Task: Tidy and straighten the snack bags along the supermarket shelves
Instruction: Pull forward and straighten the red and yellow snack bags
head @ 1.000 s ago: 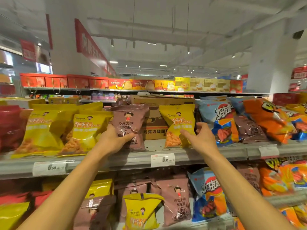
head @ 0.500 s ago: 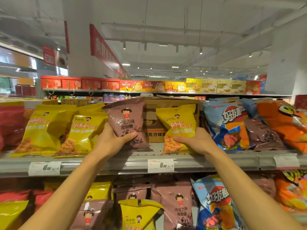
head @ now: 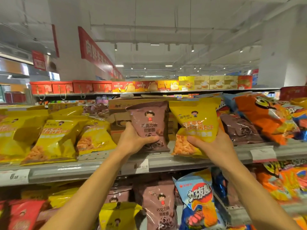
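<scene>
Left hand [head: 134, 140] grasps the brown bag [head: 150, 123] low down, thumb across its front, fingers curled behind; the bag stands upright just in front of the carton [head: 119, 120], its base at the top shelf [head: 93, 170]. Right hand [head: 214, 146] grasps the yellow bag [head: 196, 123] from below, thumb across the front; this bag stands just right of the brown bag, tilted slightly, not touching it. Left of the carton, yellow bags [head: 54, 140] lean in a row. Right of it lie a dark bag [head: 240, 128] and an orange bag [head: 262, 117]. Price tag [head: 141, 166] sits on the shelf edge below the brown bag.
</scene>
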A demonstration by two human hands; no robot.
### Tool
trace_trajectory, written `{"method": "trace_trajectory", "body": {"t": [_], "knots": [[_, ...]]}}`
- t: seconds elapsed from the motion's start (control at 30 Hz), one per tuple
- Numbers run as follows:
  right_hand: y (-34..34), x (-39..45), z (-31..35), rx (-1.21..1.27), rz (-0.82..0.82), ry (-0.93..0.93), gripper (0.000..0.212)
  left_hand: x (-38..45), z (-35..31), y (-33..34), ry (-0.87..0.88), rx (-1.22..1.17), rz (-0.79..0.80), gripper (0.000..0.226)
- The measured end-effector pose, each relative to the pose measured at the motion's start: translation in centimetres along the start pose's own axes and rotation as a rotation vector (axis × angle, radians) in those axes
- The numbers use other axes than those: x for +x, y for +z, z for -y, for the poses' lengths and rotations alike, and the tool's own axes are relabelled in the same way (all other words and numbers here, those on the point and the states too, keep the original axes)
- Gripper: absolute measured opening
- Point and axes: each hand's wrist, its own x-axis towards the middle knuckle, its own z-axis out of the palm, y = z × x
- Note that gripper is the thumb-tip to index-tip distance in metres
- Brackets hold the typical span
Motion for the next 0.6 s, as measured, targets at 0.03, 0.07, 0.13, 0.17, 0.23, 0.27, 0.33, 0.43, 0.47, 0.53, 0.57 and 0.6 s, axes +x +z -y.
{"method": "trace_trajectory", "body": {"t": [0.03,0.07,0.13,0.17,0.23,0.27,0.33,0.43,0.47,0.53,0.57,0.6], "knots": [[-0.5,-0.1,-0.3,0.032,0.001,0.020,0.045,0.3,-0.5,0.9,0.007,0.019,0.010,0.076],[-0.9,-0.2,-0.7,0.057,0.007,0.044,0.049,0.6,-0.9,1.7,0.019,0.030,0.024,0.066],[-1.6,-0.6,-1.1,0.095,0.011,0.084,0.054,0.9,-1.5,2.9,0.031,0.032,0.063,0.048],[-1.8,-0.8,-1.2,0.116,0.015,0.093,0.052,1.1,-1.6,3.3,0.026,0.020,0.082,0.042],[-2.0,-1.1,-1.6,0.137,0.027,0.104,0.044,1.2,-1.5,4.0,0.008,-0.001,0.091,0.033],[-2.0,-1.3,-1.7,0.139,0.031,0.107,0.042,1.2,-1.5,4.2,-0.003,-0.002,0.088,0.031],[-1.7,-1.6,-1.4,0.137,0.033,0.103,0.042,1.2,-1.6,4.1,-0.032,-0.005,0.113,0.035],[-0.7,-1.8,-0.5,0.155,0.040,0.056,0.034,0.7,-2.1,2.5,-0.084,-0.074,0.173,0.037],[-0.2,-1.9,0.0,0.162,0.047,0.034,0.032,0.3,-2.0,1.6,-0.083,-0.070,0.137,0.036],[1.4,-1.9,1.6,0.163,0.057,-0.002,0.033,-0.9,-1.1,-0.4,-0.021,0.057,-0.036,0.036],[2.5,-1.9,2.4,0.159,0.063,-0.018,0.035,-2.0,-0.3,-1.7,0.035,0.137,-0.134,0.033],[3.7,-1.8,3.3,0.159,0.070,-0.034,0.039,-3.1,0.7,-3.1,0.096,0.220,-0.220,0.029]]}}
